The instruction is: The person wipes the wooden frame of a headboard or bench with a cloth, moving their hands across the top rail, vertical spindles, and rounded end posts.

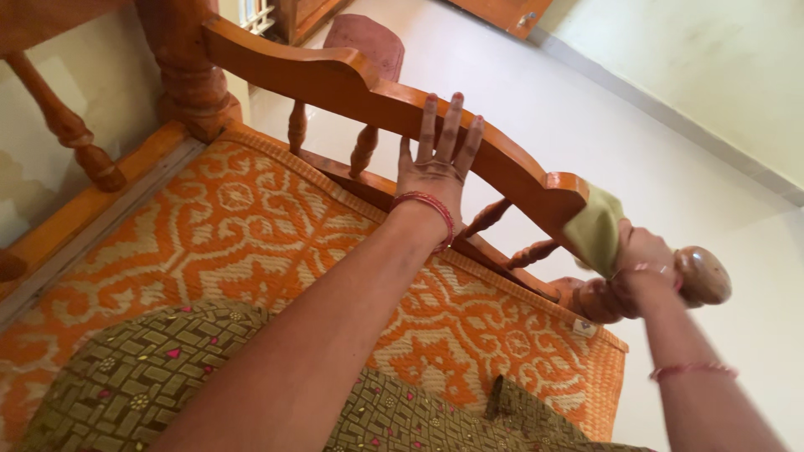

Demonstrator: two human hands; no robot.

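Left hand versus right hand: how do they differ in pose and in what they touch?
The left hand lies flat with fingers spread on the curved wooden rail; the right hand is curled around a green cloth pressed to the rail's lower end. The left hand holds nothing; the right hand's grip is shut on the cloth. The left hand sits higher up the rail. Both wrists wear bangles.

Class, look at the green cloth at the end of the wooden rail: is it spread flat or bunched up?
Bunched up. The green cloth is gathered in the right hand and pressed against the wooden rail.
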